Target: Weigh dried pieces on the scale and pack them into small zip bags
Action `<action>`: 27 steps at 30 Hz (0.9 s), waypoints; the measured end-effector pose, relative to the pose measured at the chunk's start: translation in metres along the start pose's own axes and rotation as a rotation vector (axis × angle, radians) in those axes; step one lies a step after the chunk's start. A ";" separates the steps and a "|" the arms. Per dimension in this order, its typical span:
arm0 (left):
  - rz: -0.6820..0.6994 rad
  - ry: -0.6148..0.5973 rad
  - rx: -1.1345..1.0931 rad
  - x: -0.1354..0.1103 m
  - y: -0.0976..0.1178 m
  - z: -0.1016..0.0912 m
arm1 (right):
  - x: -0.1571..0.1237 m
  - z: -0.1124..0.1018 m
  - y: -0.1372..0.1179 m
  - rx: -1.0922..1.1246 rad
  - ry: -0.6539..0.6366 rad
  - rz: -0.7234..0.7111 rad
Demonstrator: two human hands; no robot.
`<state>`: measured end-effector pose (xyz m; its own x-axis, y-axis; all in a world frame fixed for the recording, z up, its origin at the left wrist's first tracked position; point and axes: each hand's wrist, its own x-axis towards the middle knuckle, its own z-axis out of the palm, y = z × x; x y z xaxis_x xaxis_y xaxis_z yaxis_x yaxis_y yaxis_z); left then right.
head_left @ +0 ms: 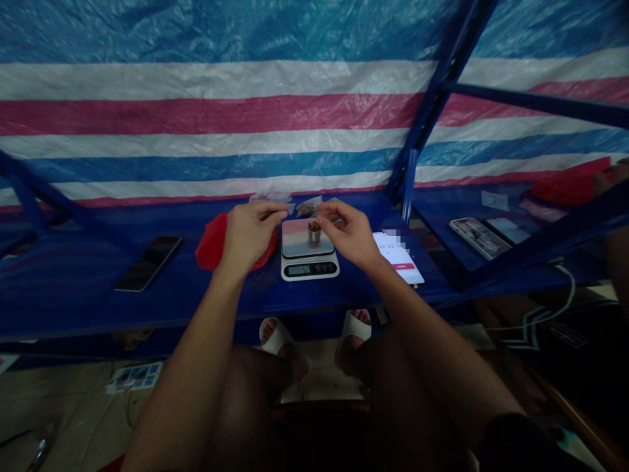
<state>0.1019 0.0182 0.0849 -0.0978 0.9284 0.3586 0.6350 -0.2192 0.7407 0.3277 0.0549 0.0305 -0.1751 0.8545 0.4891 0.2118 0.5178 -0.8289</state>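
Left grip [248,236] and right grip [346,233] are both closing narrow, their fingertips pinching opposite ends of a small clear bag [307,208] just above the scale and behind it from this view. Brown bits are showing through the plastic, though the fingers are hiding part of the bag and its contents are too small to make out. Below it, a metal cup [314,232] is standing on a white digital scale [309,265], with brown bits heaped at its rim. The scale's display is lit, but its digits are too dark and small to read. A red bag [209,246] is lying on the blue table [63,288] under the left grip, partly hidden by that hand. A dark phone [147,262] is lying well left of it. A white phone [400,259] is lying beside the right wrist, part of its screen blurred out. A faint crumpled plastic [269,196] is sitting behind the left fingers, hard to make out against the striped tarp [196,111]. Two more phones [479,237] are lying on the blue surface at right, beyond a frame bar.
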 end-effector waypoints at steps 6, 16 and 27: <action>-0.028 -0.082 -0.429 0.013 0.014 0.052 | 0.006 0.007 0.013 0.029 0.026 -0.117; -0.026 -0.100 -0.492 0.019 0.001 0.068 | 0.011 0.003 0.019 0.029 0.106 -0.101; 0.057 -0.100 -0.274 0.020 -0.002 0.067 | 0.011 -0.001 0.019 -0.062 0.061 -0.083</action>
<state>0.1499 0.0568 0.0526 0.0167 0.9341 0.3566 0.4051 -0.3324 0.8517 0.3303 0.0747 0.0203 -0.1363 0.8088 0.5721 0.2585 0.5865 -0.7676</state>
